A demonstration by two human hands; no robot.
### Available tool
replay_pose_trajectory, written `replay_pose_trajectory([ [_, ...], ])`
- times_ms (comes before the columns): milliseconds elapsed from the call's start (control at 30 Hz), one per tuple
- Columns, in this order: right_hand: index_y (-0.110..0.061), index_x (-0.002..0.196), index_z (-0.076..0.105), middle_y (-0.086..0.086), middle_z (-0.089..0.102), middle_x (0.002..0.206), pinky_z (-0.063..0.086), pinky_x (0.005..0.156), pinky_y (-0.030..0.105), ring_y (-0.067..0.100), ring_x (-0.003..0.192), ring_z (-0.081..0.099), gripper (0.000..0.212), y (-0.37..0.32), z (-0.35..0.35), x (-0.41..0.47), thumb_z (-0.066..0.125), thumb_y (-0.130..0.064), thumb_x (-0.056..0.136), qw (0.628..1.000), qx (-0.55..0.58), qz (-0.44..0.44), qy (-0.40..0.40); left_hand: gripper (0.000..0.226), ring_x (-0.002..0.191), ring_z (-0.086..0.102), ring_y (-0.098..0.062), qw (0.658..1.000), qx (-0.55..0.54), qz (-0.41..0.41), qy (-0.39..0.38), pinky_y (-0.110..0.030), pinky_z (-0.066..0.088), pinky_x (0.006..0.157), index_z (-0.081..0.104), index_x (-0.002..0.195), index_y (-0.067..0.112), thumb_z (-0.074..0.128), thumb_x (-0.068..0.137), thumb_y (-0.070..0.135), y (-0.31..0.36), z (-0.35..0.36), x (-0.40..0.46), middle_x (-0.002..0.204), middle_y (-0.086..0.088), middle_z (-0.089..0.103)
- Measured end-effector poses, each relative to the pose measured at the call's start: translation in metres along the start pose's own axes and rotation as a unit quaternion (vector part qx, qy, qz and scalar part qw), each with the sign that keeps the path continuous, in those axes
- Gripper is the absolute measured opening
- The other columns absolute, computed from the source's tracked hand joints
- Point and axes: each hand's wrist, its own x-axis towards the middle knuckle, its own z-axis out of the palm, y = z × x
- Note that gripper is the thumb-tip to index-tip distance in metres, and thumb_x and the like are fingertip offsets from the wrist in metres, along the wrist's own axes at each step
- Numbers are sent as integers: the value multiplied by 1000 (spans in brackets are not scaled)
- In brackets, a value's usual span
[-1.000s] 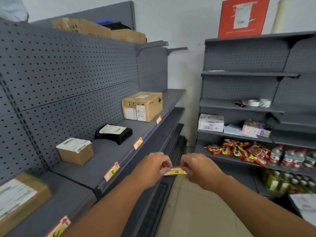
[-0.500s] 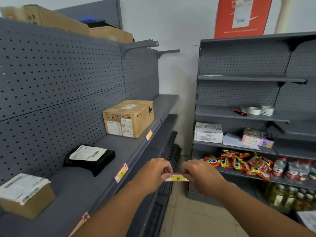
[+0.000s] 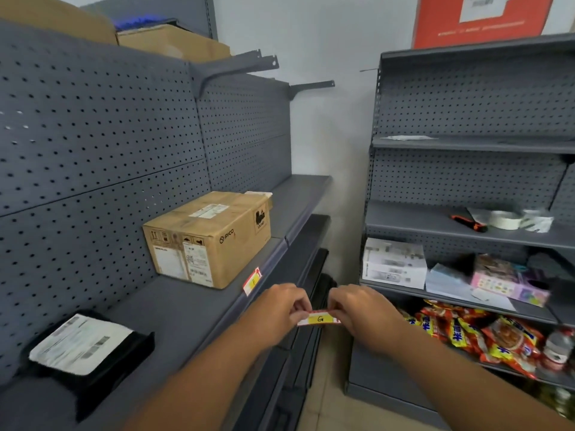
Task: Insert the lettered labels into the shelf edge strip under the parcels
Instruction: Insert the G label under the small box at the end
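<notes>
Grey pegboard shelving (image 3: 124,126) lines the left; a cardboard parcel (image 3: 208,238) sits above a label (image 3: 252,281) already in the shelf edge strip (image 3: 273,269); in front, the left hand (image 3: 278,306) and right hand (image 3: 357,309) pinch the ends of the G label (image 3: 320,318), held clear of the strip.

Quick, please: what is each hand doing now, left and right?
Left hand: closed, pinching one end of the G label.
Right hand: closed, pinching its other end.
</notes>
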Motion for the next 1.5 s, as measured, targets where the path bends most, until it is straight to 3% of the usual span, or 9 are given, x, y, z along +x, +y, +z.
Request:
replay_pose_trajectory([
  [200, -27, 98, 58, -7, 62, 98, 48, 84, 33, 13, 90, 56, 10, 96, 1, 82, 58, -36, 98, 998, 19, -66, 8, 6, 79, 59, 3, 998, 16, -61, 30, -12, 45, 67, 72, 94, 26, 73, 90, 23, -8, 16, 95, 88, 15, 60],
  [367, -23, 100, 59, -3, 64, 102, 47, 85, 35, 16, 93, 57, 12, 163, -5, 146, 57, -35, 99, 992, 31, -119, 3, 6, 79, 60, 1, 992, 17, -113, 47, -14, 49, 69, 72, 94, 25, 74, 90, 21, -13, 25, 169, 88, 14, 61],
  [600, -25, 99, 59, -6, 62, 100, 33, 73, 27, 15, 90, 56, 6, 228, 11, 218, 59, -31, 98, 985, 50, -165, 3, 5, 80, 61, 3, 987, 27, -146, 67, -18, 54, 71, 73, 94, 28, 74, 90, 25, -39, 47, 239, 86, 16, 63],
  [967, -26, 90, 56, -7, 61, 91, 33, 69, 28, 14, 81, 53, 9, 291, 58, 344, 61, -29, 96, 974, 66, -217, -20, 7, 79, 62, 2, 980, 29, -172, 94, -14, 52, 71, 74, 95, 22, 76, 89, 22, -116, 71, 334, 87, 14, 65],
  [1167, -26, 90, 58, -8, 61, 90, 46, 69, 33, 14, 80, 55, 7, 309, 73, 414, 63, -28, 95, 959, 82, -266, -49, 6, 77, 62, 1, 970, 44, -214, 106, -23, 55, 72, 73, 94, 26, 75, 89, 25, -159, 75, 372, 86, 15, 65],
  [1500, -25, 94, 58, -7, 61, 94, 50, 74, 34, 14, 83, 57, 5, 333, 93, 530, 61, -23, 97, 915, 85, -380, -101, 7, 78, 59, -8, 934, 96, -304, 163, -35, 54, 78, 73, 97, 18, 73, 91, 20, -189, 79, 429, 88, 6, 63],
])
